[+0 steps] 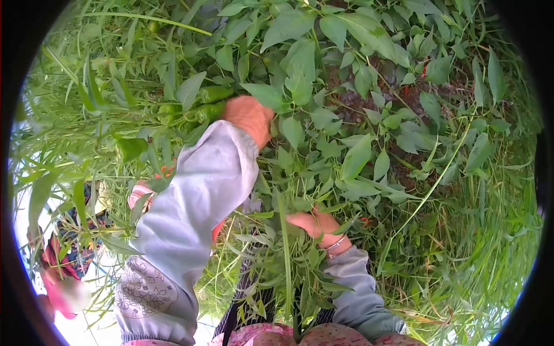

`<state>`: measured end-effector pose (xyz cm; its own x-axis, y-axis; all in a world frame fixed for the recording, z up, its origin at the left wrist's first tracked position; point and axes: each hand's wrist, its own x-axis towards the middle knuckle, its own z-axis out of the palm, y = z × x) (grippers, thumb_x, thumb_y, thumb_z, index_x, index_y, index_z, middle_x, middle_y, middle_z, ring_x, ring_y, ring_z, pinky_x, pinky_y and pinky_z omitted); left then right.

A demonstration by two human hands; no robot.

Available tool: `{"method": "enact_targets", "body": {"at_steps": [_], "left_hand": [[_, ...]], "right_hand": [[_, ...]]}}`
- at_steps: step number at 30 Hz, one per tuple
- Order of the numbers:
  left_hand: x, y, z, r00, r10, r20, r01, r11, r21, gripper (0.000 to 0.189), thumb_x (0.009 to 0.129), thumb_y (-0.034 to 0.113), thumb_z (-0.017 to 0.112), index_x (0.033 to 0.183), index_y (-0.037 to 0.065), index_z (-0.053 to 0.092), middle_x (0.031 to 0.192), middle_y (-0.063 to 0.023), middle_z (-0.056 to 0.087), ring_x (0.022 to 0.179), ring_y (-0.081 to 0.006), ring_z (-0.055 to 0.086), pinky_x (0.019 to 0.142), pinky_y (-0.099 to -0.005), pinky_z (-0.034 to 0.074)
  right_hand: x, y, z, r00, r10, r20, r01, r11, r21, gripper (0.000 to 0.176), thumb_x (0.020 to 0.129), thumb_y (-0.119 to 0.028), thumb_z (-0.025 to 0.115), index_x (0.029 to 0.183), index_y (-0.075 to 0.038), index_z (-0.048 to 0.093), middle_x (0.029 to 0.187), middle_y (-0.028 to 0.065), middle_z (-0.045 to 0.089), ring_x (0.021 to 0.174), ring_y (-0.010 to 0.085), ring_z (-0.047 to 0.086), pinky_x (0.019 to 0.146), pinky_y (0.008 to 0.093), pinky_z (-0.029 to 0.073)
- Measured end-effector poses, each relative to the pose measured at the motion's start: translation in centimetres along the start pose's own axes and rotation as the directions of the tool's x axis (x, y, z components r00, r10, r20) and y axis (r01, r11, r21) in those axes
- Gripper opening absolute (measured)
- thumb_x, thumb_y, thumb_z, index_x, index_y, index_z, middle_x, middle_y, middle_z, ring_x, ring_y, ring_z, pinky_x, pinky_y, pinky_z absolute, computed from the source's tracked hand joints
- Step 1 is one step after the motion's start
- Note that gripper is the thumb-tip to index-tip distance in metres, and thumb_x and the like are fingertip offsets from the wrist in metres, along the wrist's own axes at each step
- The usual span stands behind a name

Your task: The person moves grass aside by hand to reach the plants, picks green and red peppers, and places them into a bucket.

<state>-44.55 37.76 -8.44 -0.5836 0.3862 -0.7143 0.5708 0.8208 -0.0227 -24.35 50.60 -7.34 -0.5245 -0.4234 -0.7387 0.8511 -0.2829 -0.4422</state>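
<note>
glossy smooth green peppers [209, 109], matt grey cloth sleeve [196, 196], thin shiny metal bangle [336, 244].

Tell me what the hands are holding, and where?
Right hand closes around leafy stems, mid-length. Left hand is beside green peppers; leaves hide its fingers, so its hold cannot be told.

There the left hand [249, 118] sat just above the centre of the frame, deep among the leaves [352, 155], with the peppers [211, 102] right against its left side. Down and to the right, near the lower middle, the right hand [314, 224] lay half under the stems [285, 254], the bracelet [336, 243] on the wrist just below it. Soil [447, 92] showed in the upper right, behind the leaves. Grass [496, 248] filled the lower right.
</note>
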Motion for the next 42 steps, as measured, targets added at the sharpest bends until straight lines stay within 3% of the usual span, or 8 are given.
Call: {"method": "enact_targets", "body": {"at_steps": [3, 7, 13, 22, 24, 30, 36, 42], "left_hand": [[-0.3, 1.1, -2.5, 0.984, -0.003, 0.177, 0.009, 1.000, -0.029, 0.034, 0.075, 0.031, 0.060, 0.100, 0.008, 0.061, 0.094, -0.0174, 0.059, 0.089, -0.0335, 0.058, 0.077, -0.0415, 0.046], [-2.9, -0.1, -0.3, 0.984, -0.018, -0.177, -0.070, 0.877, -0.476, 0.028, 0.067, 0.010, 0.065, 0.093, 0.003, 0.057, 0.094, -0.0173, 0.059, 0.088, -0.0343, 0.058, 0.077, -0.0402, 0.048], [-7.9, 2.9, 0.9, 0.963, -0.002, -0.271, -0.049, 0.982, -0.182, 0.019, 0.068, 0.007, 0.056, 0.086, 0.007, 0.049, 0.077, -0.0135, 0.054, 0.065, -0.0285, 0.060, 0.053, -0.0387, 0.049], [-12.4, 1.7, -1.9, 0.947, -0.102, -0.306, -0.138, 0.731, -0.668, 0.022, 0.075, -0.003, 0.056, 0.095, 0.005, 0.055, 0.082, -0.0125, 0.057, 0.063, -0.0265, 0.060, 0.054, -0.0346, 0.047], [-12.3, -0.9, -2.7, 0.945, -0.123, -0.303, -0.068, 0.832, -0.550, 0.024, 0.074, -0.009, 0.048, 0.094, 0.002, 0.056, 0.086, -0.0133, 0.058, 0.072, -0.0247, 0.061, 0.062, -0.0314, 0.047], [-9.5, -7.7, -3.5, 0.907, -0.063, -0.415, -0.053, 0.963, -0.263, 0.034, 0.071, -0.004, 0.049, 0.103, 0.005, 0.056, 0.096, -0.0154, 0.062, 0.083, -0.0356, 0.060, 0.073, -0.0411, 0.049], [-10.7, -6.1, -3.1, 0.939, -0.303, 0.162, 0.326, 0.935, -0.142, 0.029, 0.071, 0.009, 0.056, 0.100, 0.003, 0.058, 0.092, -0.0203, 0.062, 0.082, -0.0379, 0.060, 0.071, -0.0444, 0.049], [-16.9, -3.7, 2.6, 0.984, -0.168, -0.064, 0.143, 0.948, -0.285, 0.038, 0.076, 0.021, 0.057, 0.111, 0.010, 0.052, 0.101, -0.0196, 0.058, 0.087, -0.0374, 0.058, 0.072, -0.0478, 0.048]], "right_hand": [[0.2, 0.9, -0.1, 0.999, -0.036, 0.007, 0.036, 0.995, -0.094, 0.039, 0.080, -0.024, 0.063, 0.113, -0.004, 0.058, 0.118, 0.0100, 0.056, 0.107, 0.0223, 0.053, 0.094, 0.0335, 0.039], [0.8, 2.6, -0.4, 0.997, -0.036, 0.064, 0.048, 0.979, -0.200, 0.042, 0.085, -0.030, 0.055, 0.120, -0.008, 0.054, 0.122, 0.0093, 0.055, 0.117, 0.0233, 0.047, 0.100, 0.0344, 0.033], [0.2, 1.2, 0.1, 0.994, -0.085, 0.070, 0.096, 0.981, -0.170, 0.039, 0.087, -0.031, 0.051, 0.119, -0.009, 0.053, 0.122, 0.0077, 0.055, 0.116, 0.0234, 0.047, 0.102, 0.0344, 0.031], [0.8, 3.2, -0.1, 0.990, -0.114, 0.081, 0.126, 0.979, -0.160, 0.038, 0.084, -0.027, 0.056, 0.116, -0.007, 0.056, 0.113, 0.0079, 0.059, 0.109, 0.0194, 0.051, 0.098, 0.0315, 0.036], [0.5, 2.8, -0.3, 0.994, 0.091, 0.061, -0.077, 0.977, -0.199, 0.033, 0.089, -0.025, 0.048, 0.115, -0.008, 0.057, 0.115, 0.0063, 0.059, 0.114, 0.0190, 0.048, 0.101, 0.0310, 0.032], [0.2, 3.2, 0.0, 0.997, -0.052, 0.055, 0.061, 0.985, -0.164, 0.030, 0.091, -0.019, 0.045, 0.117, -0.009, 0.056, 0.114, 0.0051, 0.059, 0.111, 0.0190, 0.051, 0.101, 0.0311, 0.032], [0.3, 2.9, 0.0, 0.992, -0.106, 0.062, 0.118, 0.964, -0.240, 0.030, 0.087, -0.019, 0.051, 0.115, -0.006, 0.056, 0.110, 0.0059, 0.061, 0.105, 0.0188, 0.054, 0.098, 0.0335, 0.035], [0.6, -0.1, 1.8, 0.989, 0.148, -0.012, -0.146, 0.984, 0.097, 0.046, 0.076, -0.021, 0.068, 0.113, 0.001, 0.055, 0.105, 0.0098, 0.062, 0.093, 0.0173, 0.059, 0.084, 0.0322, 0.046]]}}
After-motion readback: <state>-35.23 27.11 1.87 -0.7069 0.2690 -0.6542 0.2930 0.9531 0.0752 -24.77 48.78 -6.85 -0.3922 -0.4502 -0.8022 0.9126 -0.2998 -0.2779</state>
